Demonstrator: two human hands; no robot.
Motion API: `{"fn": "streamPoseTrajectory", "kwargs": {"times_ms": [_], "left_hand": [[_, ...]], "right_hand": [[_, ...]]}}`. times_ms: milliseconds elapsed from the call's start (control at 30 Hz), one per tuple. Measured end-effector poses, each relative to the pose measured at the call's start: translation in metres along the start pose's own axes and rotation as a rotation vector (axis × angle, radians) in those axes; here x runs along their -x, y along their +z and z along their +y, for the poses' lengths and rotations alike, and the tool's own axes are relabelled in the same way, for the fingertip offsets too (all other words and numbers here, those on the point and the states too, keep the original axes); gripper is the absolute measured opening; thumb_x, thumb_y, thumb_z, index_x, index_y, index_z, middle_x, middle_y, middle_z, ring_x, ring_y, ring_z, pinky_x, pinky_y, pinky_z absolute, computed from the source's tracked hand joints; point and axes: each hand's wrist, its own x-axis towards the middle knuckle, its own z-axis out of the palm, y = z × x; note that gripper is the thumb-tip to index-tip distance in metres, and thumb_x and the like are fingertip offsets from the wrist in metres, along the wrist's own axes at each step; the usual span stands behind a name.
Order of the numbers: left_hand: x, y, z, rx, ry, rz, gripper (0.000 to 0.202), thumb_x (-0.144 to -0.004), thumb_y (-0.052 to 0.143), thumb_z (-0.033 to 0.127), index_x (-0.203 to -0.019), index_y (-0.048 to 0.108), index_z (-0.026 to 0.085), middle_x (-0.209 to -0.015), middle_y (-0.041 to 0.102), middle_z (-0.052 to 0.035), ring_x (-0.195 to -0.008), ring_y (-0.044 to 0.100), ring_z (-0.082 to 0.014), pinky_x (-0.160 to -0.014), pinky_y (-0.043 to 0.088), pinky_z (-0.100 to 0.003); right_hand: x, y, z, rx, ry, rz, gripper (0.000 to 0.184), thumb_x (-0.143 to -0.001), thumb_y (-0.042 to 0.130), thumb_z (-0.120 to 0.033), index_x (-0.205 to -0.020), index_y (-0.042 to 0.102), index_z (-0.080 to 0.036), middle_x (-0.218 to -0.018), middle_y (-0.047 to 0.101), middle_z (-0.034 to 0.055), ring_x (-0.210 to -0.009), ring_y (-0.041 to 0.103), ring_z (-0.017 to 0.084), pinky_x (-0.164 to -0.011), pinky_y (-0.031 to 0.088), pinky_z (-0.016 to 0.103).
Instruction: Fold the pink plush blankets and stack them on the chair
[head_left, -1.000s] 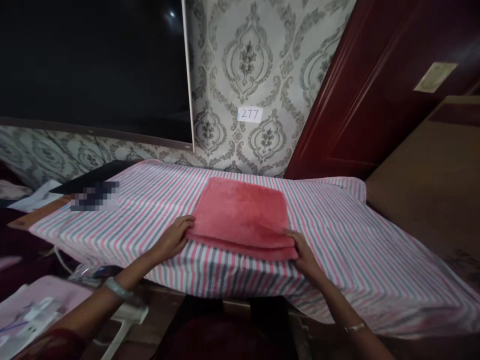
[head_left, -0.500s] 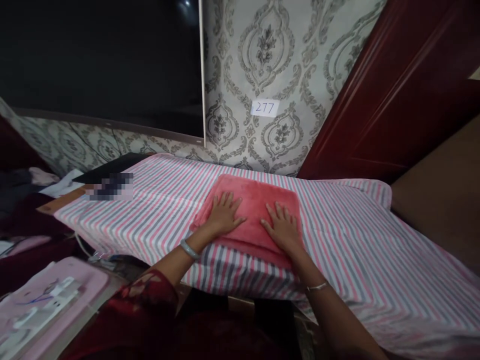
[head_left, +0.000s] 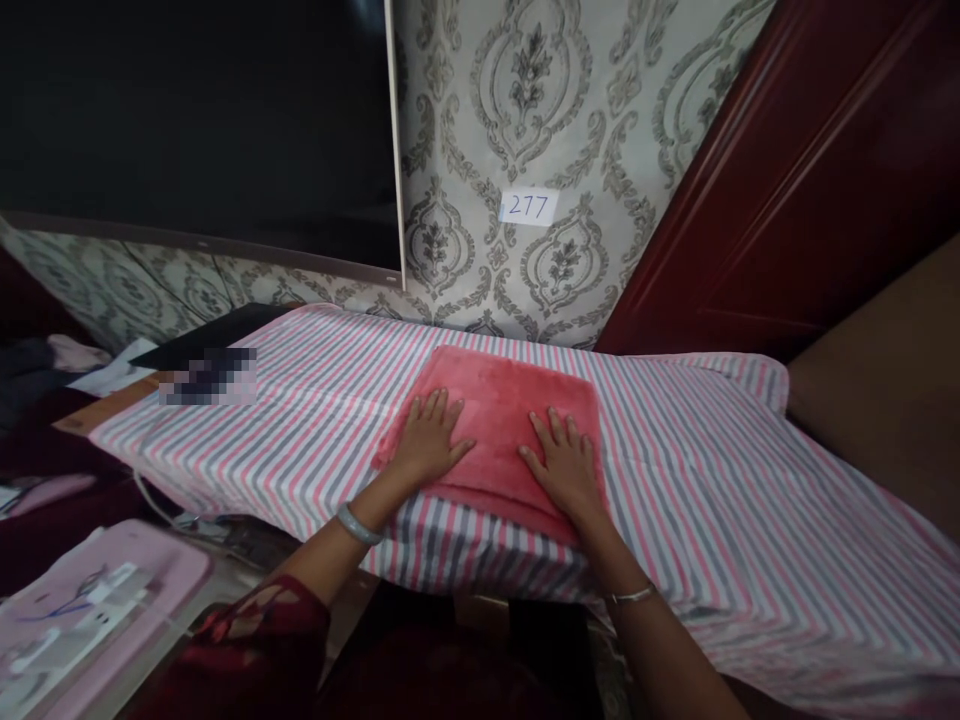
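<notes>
A folded red towel (head_left: 504, 400) lies on a table covered with a pink, grey and white striped cloth (head_left: 697, 470). My left hand (head_left: 427, 440) rests flat on the towel's near left part, fingers stretched out. My right hand (head_left: 564, 464) lies flat on its near right part, fingers spread. Neither hand grips anything. A bangle sits on each wrist.
A dark screen (head_left: 195, 120) hangs on the patterned wall, beside a paper label reading 277 (head_left: 529, 207). A dark red door (head_left: 787, 170) stands at the right. A pink board with white parts (head_left: 82, 610) lies low at the left.
One second ago both hands held the towel's near corners. They have since moved onto its top and lie flat; in the last half second they slid slightly toward me.
</notes>
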Motion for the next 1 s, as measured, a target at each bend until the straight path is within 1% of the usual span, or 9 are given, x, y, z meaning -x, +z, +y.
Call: {"fn": "streamPoseTrajectory", "kwargs": {"times_ms": [100, 200, 300, 400, 500, 600, 700, 900, 1000], "left_hand": [[0.01, -0.008, -0.013, -0.023, -0.045, -0.019, 0.07, -0.099, 0.041, 0.054, -0.155, 0.038, 0.013, -0.165, 0.028, -0.0202, -0.155, 0.021, -0.033, -0.125, 0.011, -0.061], [0.023, -0.011, -0.029, 0.008, -0.151, 0.011, 0.064, -0.1, 0.04, 0.046, -0.155, 0.039, 0.013, -0.165, 0.028, -0.0194, -0.154, 0.024, -0.0356, -0.122, 0.019, -0.063], [0.033, -0.01, -0.043, 0.135, -0.218, 0.1, 0.06, -0.098, 0.041, 0.041, -0.15, 0.043, 0.012, -0.158, 0.041, -0.0213, -0.147, 0.037, -0.0364, -0.119, 0.032, -0.057], [0.039, -0.01, -0.049, 0.332, -0.27, 0.241, 0.052, -0.095, 0.045, 0.041, -0.137, 0.051, 0.013, -0.141, 0.057, -0.02, -0.131, 0.054, -0.0321, -0.111, 0.043, -0.047], [0.043, -0.014, -0.049, 0.453, -0.454, 0.311, 0.039, -0.088, 0.053, 0.051, -0.109, 0.058, 0.018, -0.109, 0.066, -0.0127, -0.101, 0.064, -0.0284, -0.091, 0.053, -0.04], [0.045, -0.016, -0.048, 0.453, -0.557, 0.304, 0.034, -0.086, 0.054, 0.057, -0.079, 0.05, 0.024, -0.08, 0.059, -0.0044, -0.076, 0.06, -0.0234, -0.072, 0.05, -0.035], [0.044, -0.014, -0.051, 0.455, -0.541, 0.27, 0.038, -0.087, 0.05, 0.056, -0.067, 0.042, 0.026, -0.069, 0.053, -0.002, -0.069, 0.055, -0.0215, -0.068, 0.046, -0.034], [0.041, -0.001, -0.068, 0.524, -0.491, 0.245, 0.034, -0.086, 0.047, 0.057, -0.072, 0.05, 0.025, -0.07, 0.058, -0.0026, -0.072, 0.058, -0.0225, -0.07, 0.045, -0.033], [0.04, -0.006, -0.078, 0.544, -0.464, 0.137, 0.041, -0.083, 0.046, 0.063, -0.075, 0.055, 0.024, -0.072, 0.062, -0.0032, -0.074, 0.061, -0.0235, -0.071, 0.047, -0.033]], "right_hand": [[0.001, 0.0, 0.0, -0.011, 0.006, -0.007, 0.063, -0.102, 0.043, -0.054, -0.16, 0.034, -0.03, -0.169, 0.019, 0.0075, -0.154, 0.011, 0.036, -0.12, 0.017, 0.062], [-0.001, 0.001, 0.001, -0.026, 0.006, -0.01, 0.063, -0.102, 0.043, -0.054, -0.16, 0.034, -0.03, -0.169, 0.018, 0.0076, -0.154, 0.012, 0.036, -0.12, 0.016, 0.063], [-0.004, 0.0, 0.0, -0.018, 0.0, -0.017, 0.063, -0.102, 0.043, -0.055, -0.159, 0.034, -0.031, -0.169, 0.019, 0.0075, -0.154, 0.014, 0.037, -0.12, 0.017, 0.063], [-0.004, -0.007, -0.002, -0.028, 0.016, -0.052, 0.063, -0.102, 0.043, -0.056, -0.159, 0.034, -0.031, -0.168, 0.02, 0.0076, -0.154, 0.014, 0.036, -0.12, 0.016, 0.062], [0.004, -0.014, -0.005, -0.051, 0.023, -0.065, 0.065, -0.102, 0.042, -0.057, -0.161, 0.031, -0.03, -0.169, 0.018, 0.0092, -0.154, 0.014, 0.036, -0.121, 0.014, 0.06], [0.016, -0.016, -0.007, -0.058, 0.032, -0.051, 0.067, -0.101, 0.042, -0.059, -0.16, 0.032, -0.029, -0.169, 0.019, 0.0099, -0.153, 0.015, 0.039, -0.12, 0.015, 0.061], [0.025, -0.014, -0.005, -0.062, 0.034, -0.038, 0.065, -0.101, 0.043, -0.059, -0.159, 0.035, -0.032, -0.168, 0.022, 0.0075, -0.153, 0.016, 0.04, -0.12, 0.016, 0.062], [0.03, -0.011, -0.004, -0.037, 0.028, -0.036, 0.063, -0.102, 0.043, -0.056, -0.16, 0.034, -0.031, -0.169, 0.02, 0.0064, -0.154, 0.014, 0.038, -0.121, 0.016, 0.058], [0.03, -0.011, -0.002, -0.028, 0.032, -0.048, 0.064, -0.101, 0.044, -0.057, -0.16, 0.034, -0.032, -0.169, 0.02, 0.0064, -0.154, 0.015, 0.037, -0.121, 0.017, 0.058]]}}
